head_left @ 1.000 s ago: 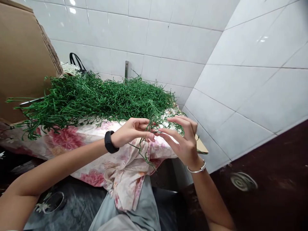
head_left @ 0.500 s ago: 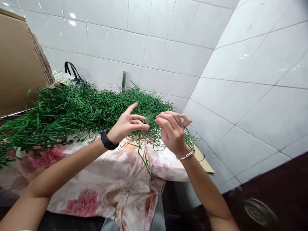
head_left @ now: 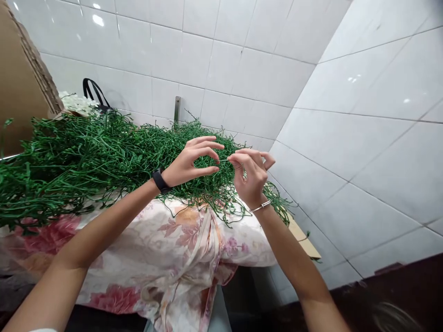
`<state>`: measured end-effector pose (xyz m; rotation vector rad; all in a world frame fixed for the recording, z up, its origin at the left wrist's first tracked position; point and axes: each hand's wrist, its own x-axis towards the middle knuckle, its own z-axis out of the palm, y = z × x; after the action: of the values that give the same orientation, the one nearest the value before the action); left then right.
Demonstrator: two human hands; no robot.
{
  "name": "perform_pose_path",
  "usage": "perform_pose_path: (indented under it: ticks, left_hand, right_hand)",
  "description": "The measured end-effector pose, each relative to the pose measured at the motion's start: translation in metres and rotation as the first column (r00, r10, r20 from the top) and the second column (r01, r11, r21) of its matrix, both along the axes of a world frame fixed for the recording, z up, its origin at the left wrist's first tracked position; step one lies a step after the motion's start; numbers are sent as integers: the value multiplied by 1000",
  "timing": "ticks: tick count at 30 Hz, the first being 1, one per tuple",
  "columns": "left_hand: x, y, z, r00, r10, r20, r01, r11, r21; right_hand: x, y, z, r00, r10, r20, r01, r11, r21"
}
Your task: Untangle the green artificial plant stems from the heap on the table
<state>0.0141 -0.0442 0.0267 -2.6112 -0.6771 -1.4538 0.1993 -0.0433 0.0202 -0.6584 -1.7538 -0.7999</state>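
Note:
Both hands are raised in front of a large heap of green artificial stems [head_left: 93, 152]. My right hand [head_left: 251, 174] has thumb and forefinger pinched on a thin pale strand [head_left: 224, 160], whose exact kind I cannot make out. The strand points left toward my left hand [head_left: 192, 161]. On that hand the thumb and fingers are apart, curved around a gap beside the strand's end. Whether a fingertip touches the strand, I cannot tell. A black band [head_left: 160, 180] circles the left wrist and a silver bracelet [head_left: 260, 206] the right.
Under the heap lies a floral cloth [head_left: 152, 253] that drapes over the front. Cardboard [head_left: 24, 69] stands at the left, with white flowers [head_left: 79, 103] and a black strap [head_left: 95, 90] behind. A cardboard edge [head_left: 306, 240] juts out at right. Tiled walls [head_left: 242, 69] close the corner.
A green stem that hung below my left hand no longer shows there. My left fingers have spread and risen slightly; the pale strand now shows at my right fingertips. The view has shifted a little.

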Motion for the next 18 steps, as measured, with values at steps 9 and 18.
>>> perform_pose_path:
  ticks: [9, 18]
  left_hand:
    - [-6, 16, -26, 991, 104, 90, -109, 992, 61]
    - [8, 12, -37, 979, 112, 169, -163, 930, 328]
  right_hand:
    - [10, 12, -21, 959, 186, -216, -239, 937, -255]
    - [1, 12, -32, 966, 260, 2, -251, 931, -267]
